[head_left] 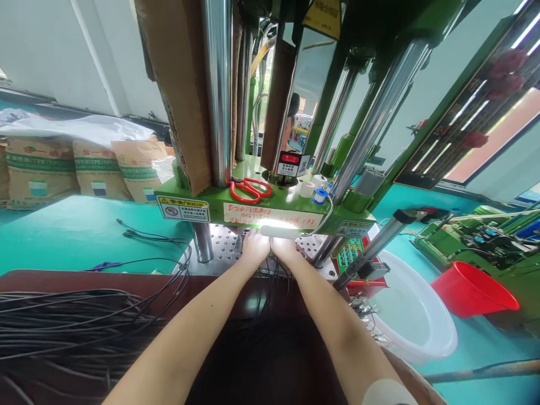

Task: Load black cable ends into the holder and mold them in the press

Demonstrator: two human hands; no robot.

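Observation:
My left hand (255,246) and my right hand (282,247) are side by side, nearly touching, under the front edge of a green press (194,194). Bright glare from a white lamp (279,231) and the press edge hide most of my fingers, so whether they are closed does not show. Thin black cables (274,273) hang down just below and between my hands. Behind my hands lies a perforated metal plate (222,247). Whatever my fingertips touch is out of sight.
Red-handled scissors (248,191) and a blue-and-white spool (319,196) sit on the press ledge. Bundled black cables (76,320) cover the brown table (40,278) at left. At right are a metal bracket arm (375,247), a white tub (442,332) and a red bucket (472,292).

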